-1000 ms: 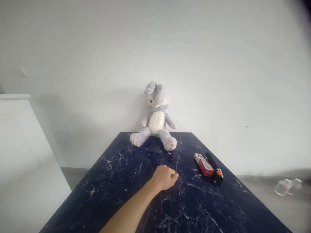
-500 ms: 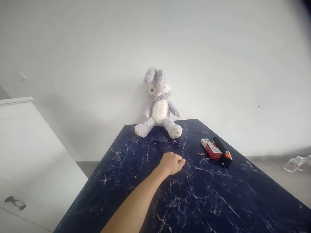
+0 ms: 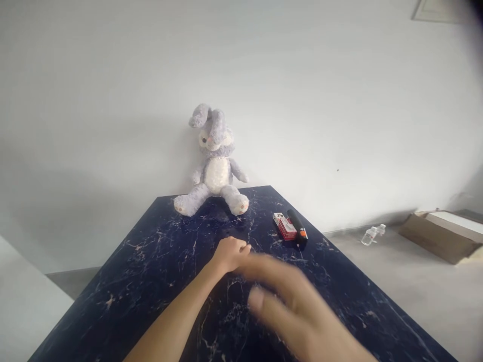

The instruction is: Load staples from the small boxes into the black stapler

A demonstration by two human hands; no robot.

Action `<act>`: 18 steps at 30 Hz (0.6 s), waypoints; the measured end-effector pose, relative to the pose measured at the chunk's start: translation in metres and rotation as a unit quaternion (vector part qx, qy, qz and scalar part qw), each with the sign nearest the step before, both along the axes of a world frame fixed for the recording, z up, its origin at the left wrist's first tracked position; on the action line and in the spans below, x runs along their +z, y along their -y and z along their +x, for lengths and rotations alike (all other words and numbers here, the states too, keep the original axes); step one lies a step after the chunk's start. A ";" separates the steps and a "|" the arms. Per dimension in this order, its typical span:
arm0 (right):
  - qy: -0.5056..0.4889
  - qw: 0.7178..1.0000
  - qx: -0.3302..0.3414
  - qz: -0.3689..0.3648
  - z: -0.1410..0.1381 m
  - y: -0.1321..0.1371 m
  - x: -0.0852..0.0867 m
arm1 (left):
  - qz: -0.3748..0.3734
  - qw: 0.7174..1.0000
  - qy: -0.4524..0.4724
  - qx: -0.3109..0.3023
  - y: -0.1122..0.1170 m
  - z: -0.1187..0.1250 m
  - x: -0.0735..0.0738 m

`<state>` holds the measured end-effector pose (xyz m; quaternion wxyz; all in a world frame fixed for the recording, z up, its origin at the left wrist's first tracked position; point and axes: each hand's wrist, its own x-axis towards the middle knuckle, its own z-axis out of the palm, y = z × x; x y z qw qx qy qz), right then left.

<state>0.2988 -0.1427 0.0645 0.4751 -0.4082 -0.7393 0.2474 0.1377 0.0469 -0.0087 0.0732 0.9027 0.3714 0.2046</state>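
Note:
My left hand [image 3: 230, 254] rests on the dark blue marbled table [image 3: 143, 281], curled into a fist with nothing showing from it. From the lower right comes my right hand [image 3: 298, 306], blurred by motion, its thumb apart from its outstretched fingers. Those fingertips overlap the edge of my left fist in view; whether they touch, I cannot tell. Beyond both hands a grey plush rabbit [image 3: 217, 173] with a white belly sits at the far edge against the wall. Right of it lie a red and white box [image 3: 285, 227] and a black cylindrical object [image 3: 297, 226] with an orange patch, side by side.
Clear plastic bottles [image 3: 369, 236] lie on the floor right of the table. Farther right is a cardboard box [image 3: 430, 234]. A white cabinet-like panel [image 3: 26, 301] stands at lower left. The pale wall [image 3: 302, 100] closes off the far side.
My right hand has entered from the lower right and reached toward my left fist. The view has turned right, shifting the table and toy left and revealing the cardboard box. My left fist stays closed.

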 end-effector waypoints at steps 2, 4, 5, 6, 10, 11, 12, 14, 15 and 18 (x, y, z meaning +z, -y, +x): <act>-0.020 0.986 -0.167 -0.012 0.037 -0.035 -0.011 | 0.015 1.000 0.007 0.006 0.004 -0.002 0.000; 0.034 0.881 -0.466 -0.075 0.082 -0.067 -0.029 | 0.032 0.999 0.019 0.014 0.010 -0.005 0.002; 0.064 0.849 -0.510 -0.122 0.103 -0.080 -0.038 | 0.040 0.999 0.026 0.019 0.014 -0.007 0.003; 0.092 0.841 -0.503 -0.175 0.121 -0.092 -0.046 | 0.047 0.998 0.032 0.024 0.019 -0.010 0.004; 0.162 0.862 -0.429 -0.216 0.147 -0.126 -0.060 | 0.063 0.996 0.039 0.039 0.038 -0.037 0.007; 0.171 0.863 -0.426 -0.210 0.142 -0.132 -0.059 | 0.064 0.996 0.035 0.043 0.043 -0.049 0.007; 0.180 0.863 -0.425 -0.206 0.135 -0.138 -0.058 | 0.062 0.997 0.029 0.046 0.048 -0.062 0.007; 0.190 0.862 -0.426 -0.198 0.117 -0.146 -0.055 | 0.050 0.997 0.017 0.063 0.058 -0.093 0.006; 0.191 0.864 -0.424 -0.194 0.109 -0.148 -0.054 | 0.040 0.996 0.012 0.075 0.063 -0.108 0.006; 0.183 0.876 -0.407 -0.183 0.086 -0.153 -0.054 | 0.015 0.992 0.008 0.124 0.075 -0.148 0.005</act>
